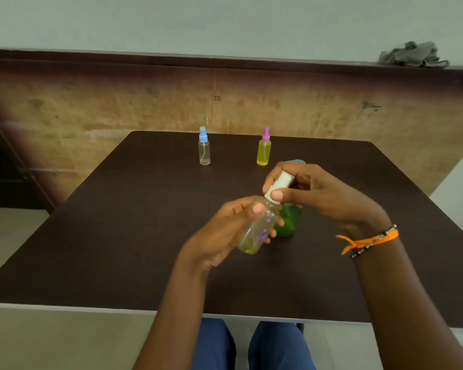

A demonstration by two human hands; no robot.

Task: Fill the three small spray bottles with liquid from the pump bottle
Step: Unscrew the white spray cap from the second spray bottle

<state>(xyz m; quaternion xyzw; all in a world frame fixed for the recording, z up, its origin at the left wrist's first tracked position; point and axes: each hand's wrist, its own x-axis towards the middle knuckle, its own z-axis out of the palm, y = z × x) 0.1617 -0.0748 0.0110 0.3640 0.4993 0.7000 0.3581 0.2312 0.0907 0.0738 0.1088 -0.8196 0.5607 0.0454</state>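
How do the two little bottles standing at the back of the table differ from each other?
The blue-capped bottle looks nearly empty and clear; the purple-capped bottle is filled with yellow liquid. The spray tops differ in colour, blue against purple. The blue-capped bottle stands farther left, the purple-capped one nearer the hands. Both are small, upright, capped and untouched on the dark table.

dark table (118,236); grey cloth (412,54) on ledge (171,57)
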